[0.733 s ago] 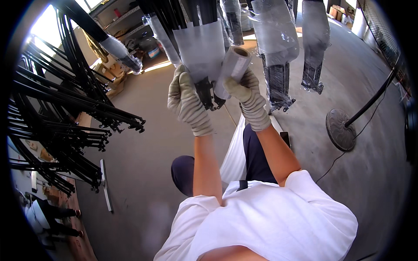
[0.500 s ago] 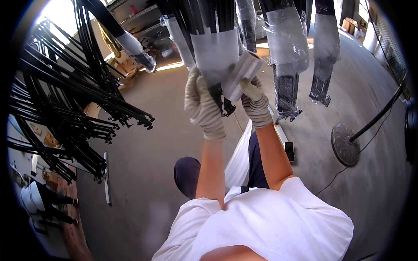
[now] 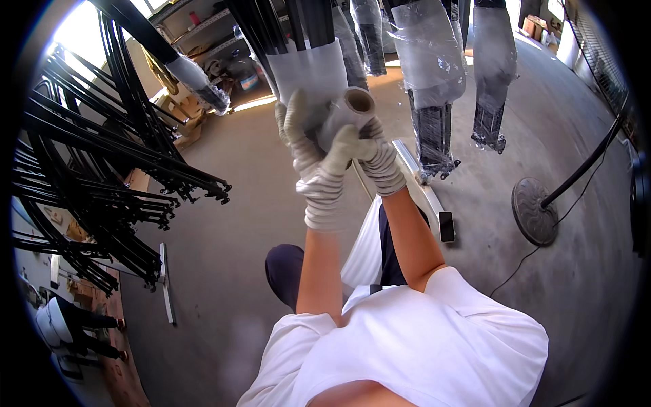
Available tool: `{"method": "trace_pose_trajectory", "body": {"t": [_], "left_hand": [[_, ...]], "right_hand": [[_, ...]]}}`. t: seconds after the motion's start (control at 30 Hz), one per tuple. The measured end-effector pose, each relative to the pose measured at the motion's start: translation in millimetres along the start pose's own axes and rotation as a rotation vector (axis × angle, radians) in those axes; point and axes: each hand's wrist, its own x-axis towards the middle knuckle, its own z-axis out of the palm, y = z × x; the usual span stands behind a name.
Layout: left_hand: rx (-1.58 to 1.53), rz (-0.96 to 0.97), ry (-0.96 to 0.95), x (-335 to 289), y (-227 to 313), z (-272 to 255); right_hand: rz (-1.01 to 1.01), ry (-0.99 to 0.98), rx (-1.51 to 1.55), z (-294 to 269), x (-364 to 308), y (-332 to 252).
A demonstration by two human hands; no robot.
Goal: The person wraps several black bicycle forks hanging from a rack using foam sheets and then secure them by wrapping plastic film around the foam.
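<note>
In front of me hangs a bundle of black metal bars (image 3: 314, 26), its lower part covered by a whitish translucent sheet (image 3: 308, 68). My left hand (image 3: 302, 139), in a ribbed pale work glove, cups the lower end of this bundle, fingers up along its left side and thumb apart toward the roll. A roll of clear stretch film (image 3: 337, 122) lies against the bundle's right side, tilted, its open cardboard core facing up. My right hand (image 3: 371, 148), gloved alike, is closed around the roll from the right. Gloves and roll hide the bundle's lower tip.
Film-wrapped bar bundles (image 3: 429, 81) hang to the right, another (image 3: 497, 88) beyond. Many bare black bars (image 3: 102, 142) hang at left. A phone (image 3: 446, 226) lies by a metal rail on the floor. A round stand base (image 3: 536, 211) with cable is at right. A person (image 3: 57, 319) stands far left.
The roll has swung left and tipped so its core end shows. My right hand has moved left with it, close to my left hand. The whole view has shifted slightly.
</note>
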Motion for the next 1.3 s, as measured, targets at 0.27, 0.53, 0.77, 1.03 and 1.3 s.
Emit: {"method": "trace_pose_trajectory", "body": {"t": [0.27,0.53,0.77,1.03,1.3], "left_hand": [[-0.31,-0.163,0.002,16,10,-24],[-0.109,-0.221,0.191,33,-25,-39],[-0.174,-0.298,0.361,38,-33,-44],[-0.283,-0.149,0.358,36,-40,-40],[-0.437,-0.12,0.175,12,-6,-26]], "right_hand": [[0.004,-0.175,0.212,-16,-5,5],[-0.008,-0.16,0.24,-29,12,8],[-0.005,-0.21,0.128,-29,14,3],[-0.077,-0.195,0.02,-46,9,-5],[-0.457,-0.105,-0.413,6,-21,-62]]}}
